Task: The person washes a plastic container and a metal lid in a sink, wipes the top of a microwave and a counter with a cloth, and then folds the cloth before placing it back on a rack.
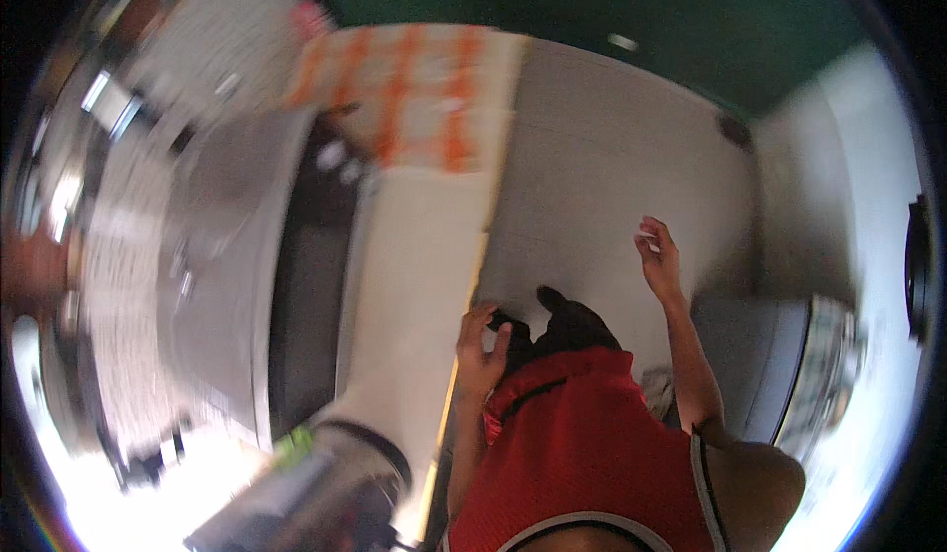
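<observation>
The left hand [481, 355] is at the yellow edge strip [479, 271] of a pale, smooth-looking counter [414, 246]; its curved fingers and thumb stand apart, and whether it touches the strip cannot be told. The right hand [661, 256] is raised over the floor [612, 147], fingers bent. A small pale patch [648, 241] shows between its thumb and fingers — whether it is a held item, and so the state of that grip, cannot be determined. The person's sleeveless top [592, 443] is red, mesh-textured, with pale piping.

The strip lies left of the body, its long axis running from the lower edge up and slightly rightward. On the counter rest an orange-and-white checked cloth [395, 88] and a boxy grey casing [232, 246] with a dark face; a rounded, dark-rimmed vessel [306, 493] is nearer the person.

The floor is matt grey — bounded ahead by a dark green surface [691, 19]. A blue-grey box [755, 365] stands at the right. Much of the left side is blurred.
</observation>
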The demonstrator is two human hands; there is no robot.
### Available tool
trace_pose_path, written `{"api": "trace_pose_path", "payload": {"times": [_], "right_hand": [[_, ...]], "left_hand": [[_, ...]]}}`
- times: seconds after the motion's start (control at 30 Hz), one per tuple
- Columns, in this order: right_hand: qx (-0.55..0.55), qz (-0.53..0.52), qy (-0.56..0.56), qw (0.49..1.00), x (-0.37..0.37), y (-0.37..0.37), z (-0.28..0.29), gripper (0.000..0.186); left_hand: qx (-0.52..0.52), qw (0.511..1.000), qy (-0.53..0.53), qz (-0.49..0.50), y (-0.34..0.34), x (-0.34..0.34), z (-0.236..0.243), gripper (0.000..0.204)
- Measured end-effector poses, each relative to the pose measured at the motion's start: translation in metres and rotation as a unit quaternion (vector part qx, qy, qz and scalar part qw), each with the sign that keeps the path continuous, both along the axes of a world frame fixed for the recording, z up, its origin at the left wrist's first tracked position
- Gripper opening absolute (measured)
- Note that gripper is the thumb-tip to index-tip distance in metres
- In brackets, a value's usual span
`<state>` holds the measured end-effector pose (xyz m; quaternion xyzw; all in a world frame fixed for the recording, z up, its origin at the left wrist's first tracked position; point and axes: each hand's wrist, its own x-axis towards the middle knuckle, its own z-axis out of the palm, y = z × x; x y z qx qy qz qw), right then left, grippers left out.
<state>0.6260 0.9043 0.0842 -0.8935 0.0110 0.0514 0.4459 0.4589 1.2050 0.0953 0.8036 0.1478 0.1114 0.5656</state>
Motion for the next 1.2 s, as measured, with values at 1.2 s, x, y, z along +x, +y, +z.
{"api": "trace_pose_path", "payload": {"times": [1.2], "right_hand": [[-0.36, -0.545, 0.043, 0.756, -0.41, -0.684, -0.141, 0.058]], "left_hand": [[0.158, 0.71, 0.026, -0.686, -0.69, -0.036, -0.037, 0.042]]}}
